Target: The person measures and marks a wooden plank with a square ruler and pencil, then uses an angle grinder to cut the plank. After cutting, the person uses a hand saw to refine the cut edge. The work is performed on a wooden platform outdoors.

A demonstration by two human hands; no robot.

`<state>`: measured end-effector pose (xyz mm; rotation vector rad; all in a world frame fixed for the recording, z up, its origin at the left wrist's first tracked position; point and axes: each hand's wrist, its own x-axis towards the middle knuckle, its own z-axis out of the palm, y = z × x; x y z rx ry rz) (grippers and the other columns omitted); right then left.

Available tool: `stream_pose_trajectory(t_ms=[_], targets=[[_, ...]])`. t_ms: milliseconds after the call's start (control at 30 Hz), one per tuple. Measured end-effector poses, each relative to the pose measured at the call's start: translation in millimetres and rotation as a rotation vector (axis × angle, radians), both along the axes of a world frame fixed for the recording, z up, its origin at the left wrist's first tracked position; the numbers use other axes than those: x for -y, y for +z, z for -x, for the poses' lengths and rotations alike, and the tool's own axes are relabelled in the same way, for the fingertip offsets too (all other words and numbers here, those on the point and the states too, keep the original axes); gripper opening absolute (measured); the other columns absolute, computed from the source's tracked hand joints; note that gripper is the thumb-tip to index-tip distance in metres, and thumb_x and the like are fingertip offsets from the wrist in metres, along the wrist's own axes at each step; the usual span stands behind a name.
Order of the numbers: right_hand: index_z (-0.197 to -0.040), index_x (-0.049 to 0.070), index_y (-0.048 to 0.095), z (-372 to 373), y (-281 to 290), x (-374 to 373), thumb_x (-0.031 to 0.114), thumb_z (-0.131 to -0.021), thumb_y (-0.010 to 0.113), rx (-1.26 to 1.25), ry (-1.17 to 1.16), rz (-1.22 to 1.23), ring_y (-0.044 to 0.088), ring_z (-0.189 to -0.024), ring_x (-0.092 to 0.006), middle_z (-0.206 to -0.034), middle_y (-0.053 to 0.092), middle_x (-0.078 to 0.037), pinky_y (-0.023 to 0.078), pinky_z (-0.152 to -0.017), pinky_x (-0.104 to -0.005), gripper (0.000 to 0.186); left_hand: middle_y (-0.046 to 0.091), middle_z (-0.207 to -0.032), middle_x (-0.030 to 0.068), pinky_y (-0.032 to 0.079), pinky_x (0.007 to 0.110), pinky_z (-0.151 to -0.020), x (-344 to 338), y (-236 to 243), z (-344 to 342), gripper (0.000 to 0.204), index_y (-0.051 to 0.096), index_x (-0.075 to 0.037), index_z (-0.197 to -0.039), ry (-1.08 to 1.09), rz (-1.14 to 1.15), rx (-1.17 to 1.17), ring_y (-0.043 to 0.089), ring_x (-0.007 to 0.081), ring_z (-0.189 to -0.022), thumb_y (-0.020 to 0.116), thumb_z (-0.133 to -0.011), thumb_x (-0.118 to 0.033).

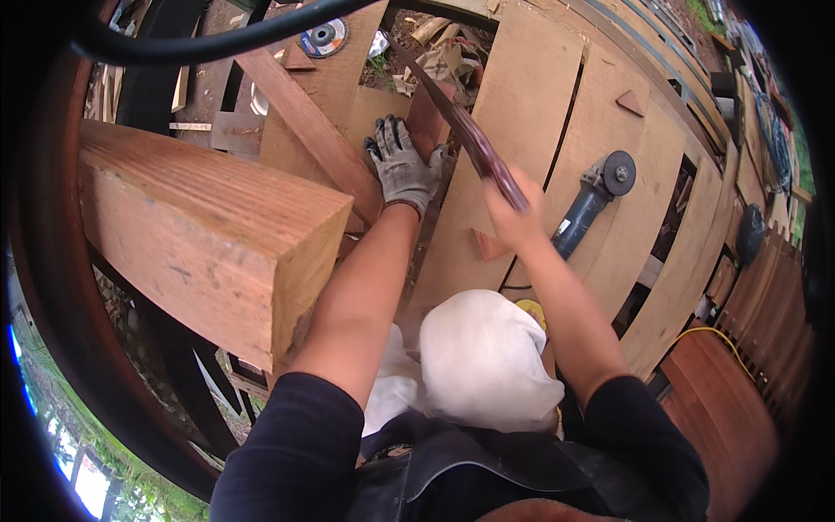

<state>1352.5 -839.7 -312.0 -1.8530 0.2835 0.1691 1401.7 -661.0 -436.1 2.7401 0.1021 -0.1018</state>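
Large square-ended reddish-brown timber beam (pixel 209 235): far left, end grain toward the camera, lying above dark curved framing.

Narrow reddish wooden batten (pixel 313 130): runs diagonally from upper centre down toward the gloved hand, over pale plywood sheets (pixel 522 104).

Round grey grinding disc (pixel 323 37): top, left of centre, lying flat on a board, well apart from both hands.

Left hand (pixel 402 165): in a grey knit work glove, fingers spread flat and pressed palm-down on a small reddish-brown wooden piece (pixel 426 122), just beside the batten's lower end. It grips nothing; it bears down.

Long thin dark reddish strip of wood (pixel 461 126): slants from upper centre down to the right hand, passing just beside the gloved fingers and over the small piece.

Right hand (pixel 515 213): bare, fingers closed around the lower end of the strip, right of the gloved hand and near it.

Small triangular wood offcut (pixel 489 245): on plywood just below the right hand.

Blue-bodied angle grinder with dark disc (pixel 598 196): lying on plywood, right of the right hand, untouched.

White cloth-covered knee (pixel 483 357): lower centre, between the forearms.

Yellow cable (pixel 713 335): far right, beside reddish slats.
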Motion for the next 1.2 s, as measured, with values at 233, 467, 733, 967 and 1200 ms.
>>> stream_pose_trajectory(t_ms=[233, 467, 733, 967, 1200], targets=[[-0.092, 0.002, 0.069, 74, 38, 35, 0.004, -0.083, 0.066, -0.006, 0.014, 0.230, 0.064, -0.060, -0.0170, -0.066, 0.063, -0.010, 0.050, -0.058, -0.0328, 0.009, 0.026, -0.162, 0.0253, 0.005, 0.058, -0.126, 4, 0, -1, 0.098, 0.026, 0.008, -0.154, -0.023, -0.024, 0.007, 0.017, 0.0404, -0.154, 0.063, -0.088, -0.055], [-0.085, 0.000, 0.062, 33, 21, 11, 0.007, -0.088, 0.065, -0.115, -0.028, -0.107, 0.061, -0.060, -0.0140, -0.065, 0.058, -0.011, 0.048, -0.058, -0.0327, 0.008, 0.029, -0.161, 0.0250, 0.010, 0.055, -0.126, -9, -10, 2, 0.097, 0.029, 0.006, -0.153, 0.005, -0.056, 0.046, 0.020, 0.0384, -0.153, 0.067, -0.087, -0.054], [-0.083, 0.001, 0.058, -7, -29, 1, 0.007, -0.085, 0.065, 0.137, -0.034, 0.112, 0.056, -0.060, -0.0163, -0.062, 0.053, -0.010, 0.044, -0.057, -0.0327, 0.009, 0.028, -0.162, 0.0239, 0.009, 0.056, -0.126, 11, -2, -1, 0.097, 0.028, 0.006, -0.154, -0.039, -0.091, 0.017, 0.019, 0.0377, -0.154, 0.063, -0.088, -0.057], [-0.103, 0.001, 0.072, 107, 78, 46, 0.002, -0.087, 0.065, 0.003, 0.066, 0.235, 0.068, -0.067, -0.0142, -0.074, 0.068, -0.011, 0.051, -0.062, -0.0304, 0.017, 0.029, -0.162, 0.0235, 0.009, 0.055, -0.126, -2, -6, -1, 0.095, 0.029, 0.005, -0.154, -0.009, -0.070, 0.028, 0.019, 0.0388, -0.154, 0.063, -0.089, -0.055], [-0.080, 0.003, 0.057, -4, -34, 1, 0.009, -0.088, 0.064, 0.226, -0.039, 0.105, 0.050, -0.054, -0.0191, -0.062, 0.056, -0.013, 0.043, -0.053, -0.0361, 0.012, 0.029, -0.161, 0.0246, 0.009, 0.054, -0.126, 15, 2, -11, 0.098, 0.027, 0.007, -0.154, -0.032, -0.050, 0.043, 0.020, 0.0375, -0.153, 0.065, -0.088, -0.054]])
